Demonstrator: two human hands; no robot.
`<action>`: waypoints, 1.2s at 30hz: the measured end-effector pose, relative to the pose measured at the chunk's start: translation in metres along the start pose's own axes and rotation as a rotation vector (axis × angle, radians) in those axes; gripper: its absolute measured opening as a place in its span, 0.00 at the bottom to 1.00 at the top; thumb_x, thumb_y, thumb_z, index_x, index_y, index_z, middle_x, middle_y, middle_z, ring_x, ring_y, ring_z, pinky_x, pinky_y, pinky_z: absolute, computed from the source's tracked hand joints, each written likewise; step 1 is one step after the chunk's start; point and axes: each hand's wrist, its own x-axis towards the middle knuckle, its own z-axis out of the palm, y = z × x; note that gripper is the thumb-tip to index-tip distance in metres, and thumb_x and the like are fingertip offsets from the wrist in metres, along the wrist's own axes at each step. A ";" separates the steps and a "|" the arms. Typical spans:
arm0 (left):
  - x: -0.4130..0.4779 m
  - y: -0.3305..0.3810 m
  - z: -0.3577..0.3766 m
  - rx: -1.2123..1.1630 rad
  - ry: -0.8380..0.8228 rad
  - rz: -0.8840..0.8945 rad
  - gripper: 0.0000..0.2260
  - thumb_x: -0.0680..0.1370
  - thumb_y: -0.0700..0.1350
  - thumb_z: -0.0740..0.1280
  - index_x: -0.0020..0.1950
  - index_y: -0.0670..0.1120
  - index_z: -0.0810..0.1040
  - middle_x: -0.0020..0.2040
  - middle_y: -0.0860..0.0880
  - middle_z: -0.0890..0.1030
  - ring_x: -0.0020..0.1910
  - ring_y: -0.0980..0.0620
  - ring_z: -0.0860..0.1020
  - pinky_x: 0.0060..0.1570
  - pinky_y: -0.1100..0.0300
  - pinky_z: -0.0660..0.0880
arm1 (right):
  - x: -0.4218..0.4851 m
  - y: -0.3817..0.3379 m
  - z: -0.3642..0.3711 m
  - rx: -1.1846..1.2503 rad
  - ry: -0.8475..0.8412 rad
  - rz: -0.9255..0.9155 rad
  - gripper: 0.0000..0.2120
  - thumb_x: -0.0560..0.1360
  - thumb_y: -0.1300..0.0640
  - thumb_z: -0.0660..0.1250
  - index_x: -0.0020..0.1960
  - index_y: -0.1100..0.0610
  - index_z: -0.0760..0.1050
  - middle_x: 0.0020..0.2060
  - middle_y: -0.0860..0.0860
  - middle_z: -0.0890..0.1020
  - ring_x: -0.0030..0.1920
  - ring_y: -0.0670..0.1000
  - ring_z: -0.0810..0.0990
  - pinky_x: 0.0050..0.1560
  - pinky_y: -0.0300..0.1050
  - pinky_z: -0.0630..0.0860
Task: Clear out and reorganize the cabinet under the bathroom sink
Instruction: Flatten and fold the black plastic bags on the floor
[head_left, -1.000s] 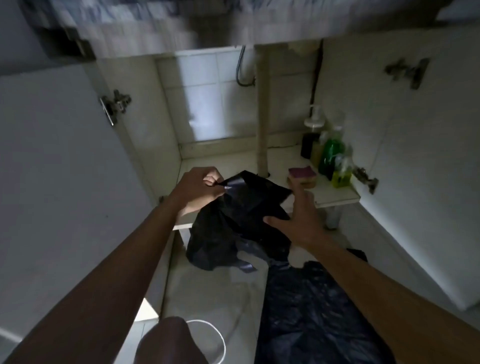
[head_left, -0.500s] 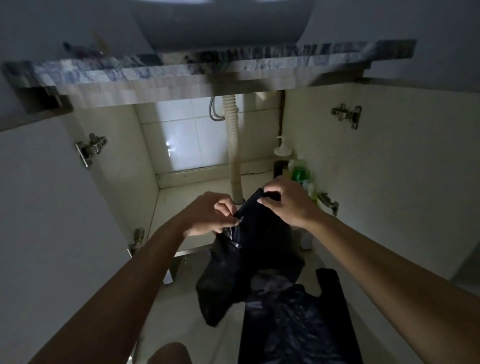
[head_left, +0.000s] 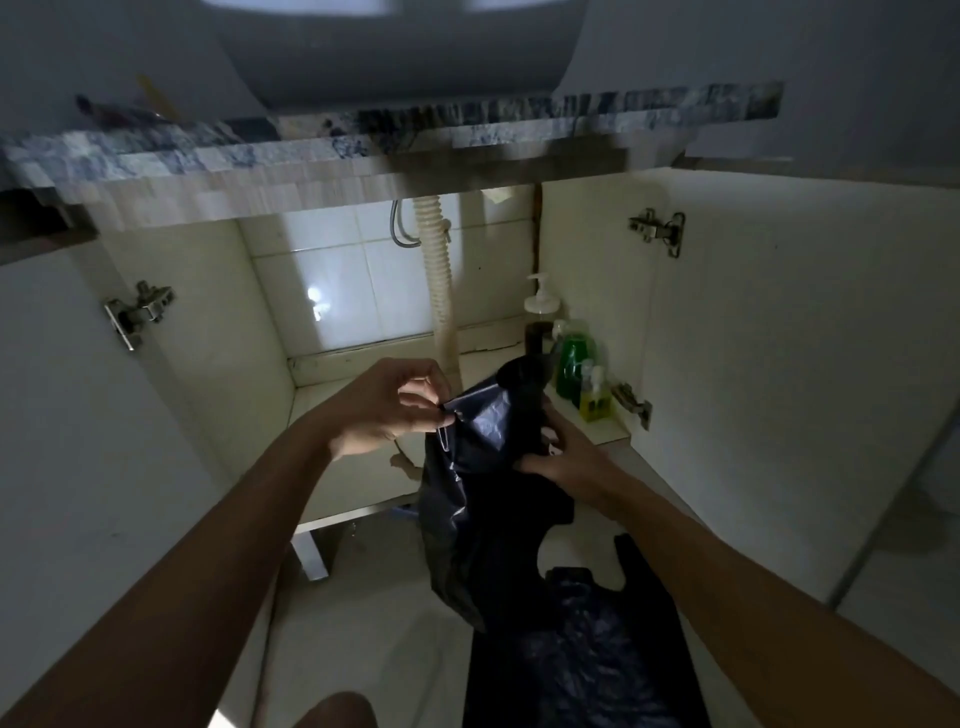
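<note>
Crumpled glossy black bag (head_left: 483, 499) mid-frame, left hand (head_left: 387, 410) pinching its top edge, right hand (head_left: 569, 457) gripping its right side, bottles (head_left: 574, 358) behind.

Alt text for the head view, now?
Left hand pinches the top edge of a black plastic bag and right hand grips its side, before the open under-sink cabinet. Bottles stand inside at right; a second black bag lies on the floor.

Bottles (head_left: 574, 358) on cabinet shelf (head_left: 353, 387); bag (head_left: 587, 654) on floor (head_left: 374, 623)
</note>
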 end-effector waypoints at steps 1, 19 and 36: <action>0.000 -0.002 -0.001 0.006 0.006 -0.013 0.06 0.73 0.38 0.75 0.44 0.43 0.78 0.43 0.49 0.84 0.43 0.52 0.83 0.49 0.57 0.77 | 0.002 -0.004 0.004 -0.007 0.053 -0.089 0.28 0.71 0.63 0.76 0.66 0.50 0.69 0.52 0.39 0.77 0.50 0.30 0.77 0.43 0.23 0.72; 0.002 -0.018 0.022 -0.219 -0.117 -0.320 0.31 0.75 0.37 0.72 0.73 0.54 0.64 0.66 0.46 0.76 0.58 0.46 0.81 0.53 0.47 0.81 | -0.007 -0.068 -0.043 -0.331 -0.243 -0.148 0.13 0.79 0.62 0.67 0.61 0.52 0.79 0.44 0.39 0.82 0.41 0.29 0.80 0.42 0.22 0.72; 0.017 -0.029 0.017 0.139 0.458 -0.305 0.17 0.72 0.59 0.73 0.41 0.44 0.84 0.34 0.48 0.82 0.36 0.47 0.81 0.35 0.60 0.68 | -0.013 -0.045 -0.098 -0.633 0.306 -0.169 0.09 0.71 0.51 0.77 0.50 0.50 0.85 0.45 0.45 0.85 0.45 0.44 0.82 0.44 0.32 0.71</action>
